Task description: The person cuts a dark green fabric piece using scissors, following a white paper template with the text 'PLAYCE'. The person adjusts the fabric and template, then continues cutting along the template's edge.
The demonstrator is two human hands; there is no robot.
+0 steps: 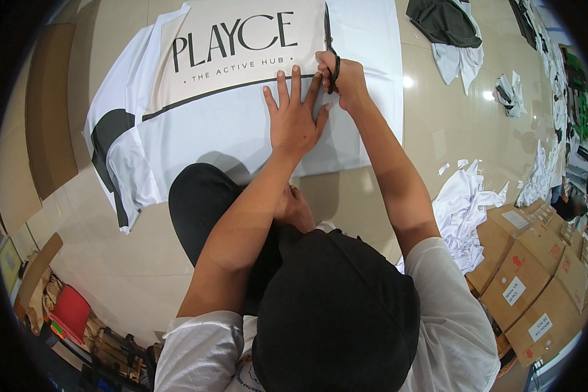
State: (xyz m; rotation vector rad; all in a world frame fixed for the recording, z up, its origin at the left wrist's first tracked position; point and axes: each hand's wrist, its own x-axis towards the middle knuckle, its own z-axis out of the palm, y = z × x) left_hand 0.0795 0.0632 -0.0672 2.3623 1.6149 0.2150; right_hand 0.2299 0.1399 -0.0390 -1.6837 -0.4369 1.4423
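A large white cloth (222, 127) lies spread on the floor before me, with a cream panel (258, 23) edged in black and bearing dark lettering. My left hand (294, 124) rests flat on the cloth, fingers spread, its fingertips by the panel's black lower border. Just right of it, my right hand (351, 85) is closed round the handles of black scissors (334, 68). The blades point away from me along the panel's right edge; whether they are apart I cannot tell. At the left, the cloth is folded over with black parts (108, 134) showing.
White fabric scraps (460, 209) heap on the floor at my right, beside stacked cardboard boxes (516, 287). Black and white cloth (444, 26) lies at the far right. Flat cardboard (52, 104) is at the left, and a red object (72, 313) at the lower left.
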